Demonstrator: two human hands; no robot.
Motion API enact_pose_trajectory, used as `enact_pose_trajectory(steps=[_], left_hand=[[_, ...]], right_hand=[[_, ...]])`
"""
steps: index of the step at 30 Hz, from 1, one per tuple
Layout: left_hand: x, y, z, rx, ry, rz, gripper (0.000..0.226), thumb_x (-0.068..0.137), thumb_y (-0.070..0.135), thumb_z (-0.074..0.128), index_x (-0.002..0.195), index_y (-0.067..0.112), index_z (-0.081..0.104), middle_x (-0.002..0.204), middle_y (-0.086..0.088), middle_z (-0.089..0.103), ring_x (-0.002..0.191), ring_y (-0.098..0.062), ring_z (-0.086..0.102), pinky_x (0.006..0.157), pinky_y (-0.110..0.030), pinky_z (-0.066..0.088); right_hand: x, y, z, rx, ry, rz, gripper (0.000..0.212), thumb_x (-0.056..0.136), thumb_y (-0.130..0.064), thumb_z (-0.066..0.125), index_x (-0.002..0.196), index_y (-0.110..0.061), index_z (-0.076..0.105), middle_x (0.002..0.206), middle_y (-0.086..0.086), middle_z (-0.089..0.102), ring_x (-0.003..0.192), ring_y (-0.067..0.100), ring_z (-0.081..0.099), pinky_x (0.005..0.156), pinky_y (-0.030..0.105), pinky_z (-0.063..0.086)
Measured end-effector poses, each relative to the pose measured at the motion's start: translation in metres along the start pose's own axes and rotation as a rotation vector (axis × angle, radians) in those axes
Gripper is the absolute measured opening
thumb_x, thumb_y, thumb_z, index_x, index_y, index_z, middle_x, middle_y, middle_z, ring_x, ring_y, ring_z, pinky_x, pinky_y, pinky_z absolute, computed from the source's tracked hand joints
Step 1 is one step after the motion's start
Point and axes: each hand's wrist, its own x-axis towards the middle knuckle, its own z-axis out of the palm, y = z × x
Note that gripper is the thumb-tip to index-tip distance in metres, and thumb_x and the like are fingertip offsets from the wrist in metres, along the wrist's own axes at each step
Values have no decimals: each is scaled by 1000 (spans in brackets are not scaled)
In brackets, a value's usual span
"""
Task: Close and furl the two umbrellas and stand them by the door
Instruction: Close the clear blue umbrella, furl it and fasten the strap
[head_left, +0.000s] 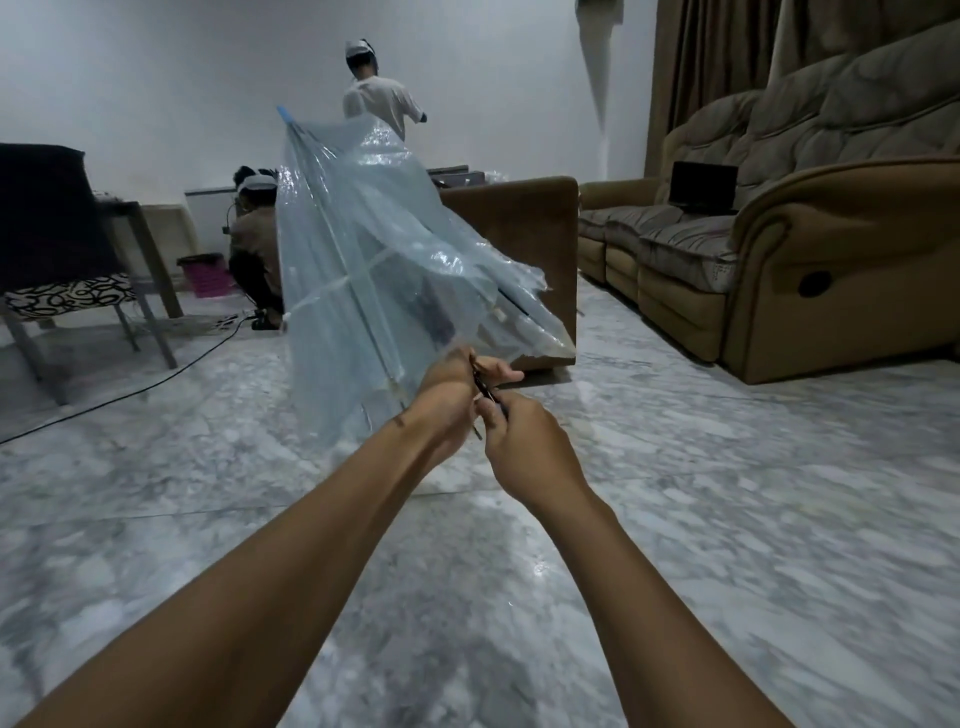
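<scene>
Head cam: clear umbrella (363, 249) half-collapsed, tip up, just in front of brown armchair (519, 228). Both left hand (449, 384) and right hand (524, 447) are clamped round its shaft, almost touching each other.

1. The person is showing only two arms and two hands; the rest of the body is lying outside the view.
2. The left forearm (291, 530) is showing bare skin from the bottom edge up to the wrist.
3. The right forearm (649, 571) is likewise showing bare skin along its whole visible length.
4. The left hand (447, 384) and the right hand (524, 441) are both going uncovered.
5. A small dark mark (400, 420) is showing on the left wrist.
</scene>
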Motion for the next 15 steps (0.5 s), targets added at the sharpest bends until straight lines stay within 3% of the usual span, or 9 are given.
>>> enact_pose_trajectory(steps=[2,5,8,11,13,15], left_hand=[[-2,-6,-1,2,-37,0,81,104,24,23,31,14,56,45,-2,63,95,-34,63,74,-33,47],[-2,-13,-6,63,-82,23,66,107,26,19,58,10,61,61,-6,70,104,-33,67,85,-32,52],[4,-13,-8,137,-83,31,62,106,35,19,68,7,59,84,-17,72,99,-29,69,83,-29,55],[10,-12,-7,178,-141,59,51,105,23,22,77,3,59,104,-29,68,104,-34,67,79,-26,59],[10,-12,-3,157,-177,58,45,106,20,22,80,4,55,102,-28,66,99,-34,64,76,-26,58],[9,-10,8,104,-167,22,34,107,21,24,88,9,48,94,-21,65,93,-33,64,75,-32,54]], right_hand=[[0,1,2,32,-3,12,31,103,-39,38,109,-20,62,90,6,68,82,28,63,63,34,42],[1,-2,3,83,-8,40,29,101,-34,38,109,-20,62,89,4,64,83,27,61,65,33,39],[6,-5,-1,105,-1,43,28,102,-31,39,110,-22,64,95,4,66,89,27,63,68,33,40],[13,0,-7,104,7,17,28,102,-30,41,113,-21,65,105,4,69,93,27,64,72,36,46],[17,4,-13,101,33,19,30,103,-33,41,121,-23,63,118,0,69,100,24,65,81,41,53],[20,9,-20,94,63,51,31,102,-38,43,122,-26,63,118,-2,69,102,22,65,85,43,54]])
